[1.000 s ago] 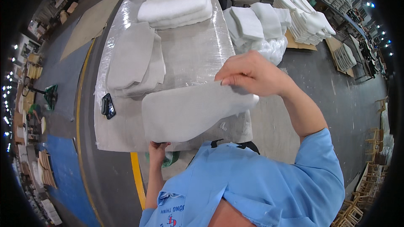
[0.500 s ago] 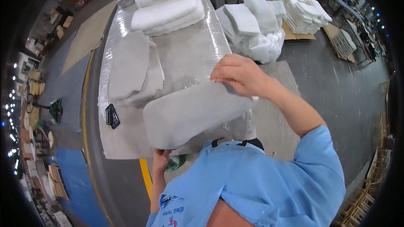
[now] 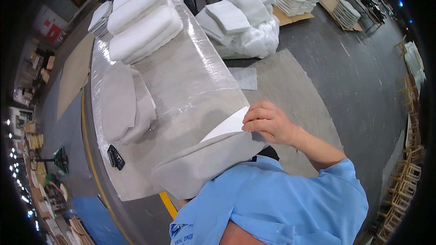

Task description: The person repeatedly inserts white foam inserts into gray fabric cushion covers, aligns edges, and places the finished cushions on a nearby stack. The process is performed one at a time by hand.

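Fingers of the right hand [image 3: 268,123] pinch the white foam [image 3: 227,127] sticking out of a grey cover [image 3: 204,163] at the counter [image 3: 190,86] edge; left hand hidden.

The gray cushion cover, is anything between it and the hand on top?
No. The right hand rests directly on the gray cushion cover, fingers at its open edge where white foam shows. The left hand is out of view.
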`<state>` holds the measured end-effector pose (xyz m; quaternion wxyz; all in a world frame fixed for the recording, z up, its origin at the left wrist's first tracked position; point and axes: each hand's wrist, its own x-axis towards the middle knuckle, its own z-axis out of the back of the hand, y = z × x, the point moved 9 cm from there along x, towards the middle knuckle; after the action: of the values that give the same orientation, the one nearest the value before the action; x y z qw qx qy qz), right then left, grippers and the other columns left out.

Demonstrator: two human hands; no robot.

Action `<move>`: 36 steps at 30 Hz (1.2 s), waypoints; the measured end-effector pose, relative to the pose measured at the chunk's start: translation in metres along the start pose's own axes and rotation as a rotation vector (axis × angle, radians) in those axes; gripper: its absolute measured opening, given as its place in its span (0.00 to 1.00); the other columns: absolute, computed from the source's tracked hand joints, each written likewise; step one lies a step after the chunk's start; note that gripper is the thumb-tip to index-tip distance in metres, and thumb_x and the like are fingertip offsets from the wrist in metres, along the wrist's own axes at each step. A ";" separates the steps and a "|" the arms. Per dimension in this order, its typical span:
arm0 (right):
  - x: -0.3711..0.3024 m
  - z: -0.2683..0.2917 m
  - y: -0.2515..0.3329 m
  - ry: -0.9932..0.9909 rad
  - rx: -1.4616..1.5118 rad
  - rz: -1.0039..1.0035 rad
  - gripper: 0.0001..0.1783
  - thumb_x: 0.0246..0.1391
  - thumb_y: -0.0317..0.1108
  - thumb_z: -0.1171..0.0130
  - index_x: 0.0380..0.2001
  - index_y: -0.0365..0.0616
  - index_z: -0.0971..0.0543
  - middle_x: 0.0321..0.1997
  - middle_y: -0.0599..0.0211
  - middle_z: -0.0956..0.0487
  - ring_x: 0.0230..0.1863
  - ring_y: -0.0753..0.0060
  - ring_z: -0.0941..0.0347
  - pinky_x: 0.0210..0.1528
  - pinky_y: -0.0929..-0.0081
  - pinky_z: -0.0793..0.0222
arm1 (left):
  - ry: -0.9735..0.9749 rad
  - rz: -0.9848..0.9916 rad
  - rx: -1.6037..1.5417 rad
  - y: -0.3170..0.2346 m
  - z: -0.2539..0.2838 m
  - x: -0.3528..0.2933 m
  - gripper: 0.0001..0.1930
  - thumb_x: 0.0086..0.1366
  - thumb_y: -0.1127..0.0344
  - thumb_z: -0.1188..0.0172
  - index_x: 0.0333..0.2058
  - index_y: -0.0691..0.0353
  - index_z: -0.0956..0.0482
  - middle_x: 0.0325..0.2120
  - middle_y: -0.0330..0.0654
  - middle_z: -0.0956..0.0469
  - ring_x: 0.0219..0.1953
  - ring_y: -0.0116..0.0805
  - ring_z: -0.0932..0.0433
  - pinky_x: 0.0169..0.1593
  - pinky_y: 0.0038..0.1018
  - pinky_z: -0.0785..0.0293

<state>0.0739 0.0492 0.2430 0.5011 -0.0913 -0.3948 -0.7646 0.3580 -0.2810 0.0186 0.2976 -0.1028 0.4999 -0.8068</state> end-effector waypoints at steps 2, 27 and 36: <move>-0.013 0.003 0.007 -0.006 -0.008 -0.044 0.15 0.47 0.24 0.36 0.40 0.49 0.15 0.46 0.71 0.18 0.50 0.59 0.24 0.53 0.60 0.29 | 0.195 0.137 0.093 0.017 0.001 0.012 0.12 0.71 0.71 0.40 0.51 0.68 0.20 0.45 0.49 0.15 0.50 0.39 0.17 0.56 0.36 0.23; -0.164 -0.069 -0.075 -0.352 0.953 -1.231 0.17 0.69 0.45 0.39 0.46 0.42 0.16 0.43 0.70 0.18 0.42 0.78 0.24 0.44 0.76 0.27 | 1.964 -0.295 0.566 -0.283 -0.074 0.054 0.12 0.64 0.72 0.43 0.45 0.60 0.18 0.45 0.45 0.20 0.42 0.39 0.22 0.50 0.34 0.26; -0.160 -0.140 -0.057 0.050 1.491 -1.308 0.16 0.67 0.37 0.36 0.53 0.40 0.22 0.44 0.71 0.19 0.43 0.82 0.22 0.47 0.80 0.25 | 2.007 -0.444 0.000 -0.325 -0.137 0.026 0.03 0.62 0.76 0.39 0.34 0.64 0.18 0.53 0.49 0.27 0.47 0.35 0.25 0.55 0.33 0.28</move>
<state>0.1393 0.0733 0.0343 -0.0820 0.4992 -0.7369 -0.4484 0.1505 -0.0892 0.2316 -0.4134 0.5288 0.4880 -0.5579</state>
